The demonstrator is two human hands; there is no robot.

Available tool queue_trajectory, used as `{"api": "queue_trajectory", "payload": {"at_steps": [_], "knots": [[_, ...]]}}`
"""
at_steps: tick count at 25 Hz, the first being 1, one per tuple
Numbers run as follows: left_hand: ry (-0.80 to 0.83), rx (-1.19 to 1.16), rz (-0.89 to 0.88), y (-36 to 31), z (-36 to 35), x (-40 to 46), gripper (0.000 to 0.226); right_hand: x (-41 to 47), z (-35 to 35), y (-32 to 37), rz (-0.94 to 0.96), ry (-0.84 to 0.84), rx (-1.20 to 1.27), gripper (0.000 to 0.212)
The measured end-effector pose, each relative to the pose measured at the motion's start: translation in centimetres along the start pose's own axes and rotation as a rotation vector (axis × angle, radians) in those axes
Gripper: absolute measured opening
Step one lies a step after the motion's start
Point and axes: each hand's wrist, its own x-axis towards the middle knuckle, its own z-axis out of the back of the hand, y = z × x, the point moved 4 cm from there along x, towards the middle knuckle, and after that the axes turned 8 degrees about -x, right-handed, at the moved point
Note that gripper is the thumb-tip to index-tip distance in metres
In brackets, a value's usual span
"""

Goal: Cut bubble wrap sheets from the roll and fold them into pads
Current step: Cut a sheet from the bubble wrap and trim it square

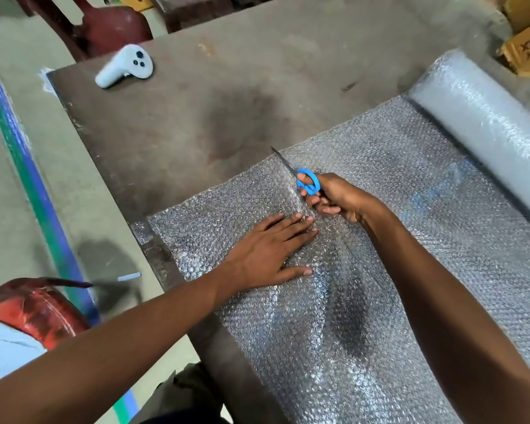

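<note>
A bubble wrap sheet (395,185) lies unrolled across the brown table (214,111), still joined to the roll (484,117) at the right. My right hand (337,198) grips blue-handled scissors (308,182), their blades pointing away toward the sheet's far edge along a cut line. The part of the sheet left of the cut (214,215) lies flat under my left hand (270,252), which presses on it with straight fingers just beside the cut.
A white handheld controller (124,66) lies at the table's far left corner. Red chairs stand beyond the table (110,26) and at my lower left (31,310). Cardboard boxes (523,50) sit at the far right. A green and blue floor stripe (22,160) runs along the left.
</note>
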Motion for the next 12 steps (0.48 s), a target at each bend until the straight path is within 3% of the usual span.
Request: {"api": "queue_trajectory", "payload": {"at_steps": [12], "knots": [[-0.007, 0.011, -0.012, 0.08, -0.30, 0.09, 0.086, 0.59, -0.06, 0.67, -0.036, -0.033, -0.011, 0.036]]}}
